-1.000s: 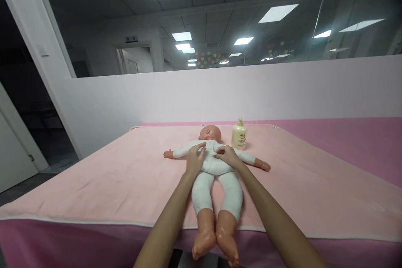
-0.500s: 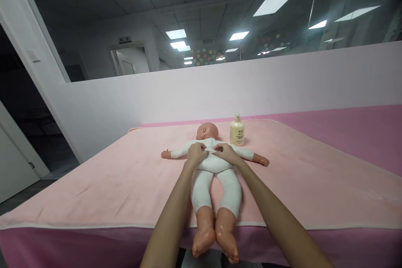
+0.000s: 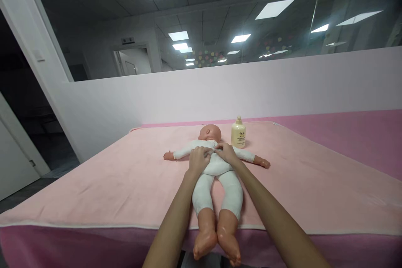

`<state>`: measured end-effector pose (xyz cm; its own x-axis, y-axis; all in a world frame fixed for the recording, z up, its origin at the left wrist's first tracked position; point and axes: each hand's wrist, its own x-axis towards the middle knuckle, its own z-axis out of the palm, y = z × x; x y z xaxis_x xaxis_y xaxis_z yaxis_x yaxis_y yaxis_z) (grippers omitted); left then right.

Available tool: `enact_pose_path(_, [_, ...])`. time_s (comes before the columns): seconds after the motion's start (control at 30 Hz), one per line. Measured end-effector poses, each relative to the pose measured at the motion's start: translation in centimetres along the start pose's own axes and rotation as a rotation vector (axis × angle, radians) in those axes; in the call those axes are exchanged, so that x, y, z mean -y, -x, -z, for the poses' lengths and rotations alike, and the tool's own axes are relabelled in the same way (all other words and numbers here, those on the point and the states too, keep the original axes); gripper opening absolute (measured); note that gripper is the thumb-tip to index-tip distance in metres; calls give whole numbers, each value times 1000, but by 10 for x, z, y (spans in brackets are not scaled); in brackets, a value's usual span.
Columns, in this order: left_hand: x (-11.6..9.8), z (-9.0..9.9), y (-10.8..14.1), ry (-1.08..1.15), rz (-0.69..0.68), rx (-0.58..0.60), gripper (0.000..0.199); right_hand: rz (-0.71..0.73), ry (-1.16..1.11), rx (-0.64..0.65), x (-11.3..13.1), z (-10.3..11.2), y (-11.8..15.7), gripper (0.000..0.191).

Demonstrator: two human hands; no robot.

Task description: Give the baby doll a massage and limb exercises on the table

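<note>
A baby doll (image 3: 216, 164) with a white cloth body lies face down, its head turned to the left and its feet toward me. My left hand (image 3: 199, 159) is on the left side of its back, fingers curled in and pinching the white cloth. From the right, my right hand (image 3: 226, 153) pinches the same cloth, its fingertips close to those of the left. The fingertips partly hide the pinched fold. Both doll arms stretch out sideways, and its bare feet hang past the near edge of the bed.
Behind the doll's right-hand arm stands a pale yellow pump bottle (image 3: 238, 133). A pink towel (image 3: 125, 184) with a white border covers the padded surface. A white wall (image 3: 188, 96) with a window (image 3: 201, 21) above it rises at the back; a dark doorway is at the left.
My hands remain at the doll's back. The left hand has turned a little, its knuckles higher, and less of the pinched cloth shows between the fingers. The view has tilted slightly.
</note>
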<state>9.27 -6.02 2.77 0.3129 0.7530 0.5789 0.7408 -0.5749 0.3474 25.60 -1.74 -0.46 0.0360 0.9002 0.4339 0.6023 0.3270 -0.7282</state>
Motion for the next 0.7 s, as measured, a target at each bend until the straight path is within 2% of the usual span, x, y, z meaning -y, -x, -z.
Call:
enact_pose_path(0.13, [-6, -3, -3, -108, -13, -2, 41, -24, 28, -51, 2, -2, -4, 5])
enact_pose_path(0.27, [2, -8, -16, -127, 9, 5, 41, -11, -7, -84, 4, -3, -4, 6])
enact_pose_path(0.33, [10, -8, -26, -121, 3, 57, 41, -10, -21, -94, 3, -4, -3, 7])
enact_pose_path(0.43, [20, -4, -38, -78, 17, 197, 40, -5, -39, -109, 0, -5, -2, 4])
enact_pose_path(0.53, [22, 0, -46, -53, 79, 285, 40, -16, -55, -108, -5, -7, -3, 3])
enact_pose_path(0.7, [7, -5, -49, -168, 256, 251, 30, -41, -49, -93, -11, -10, -4, 6])
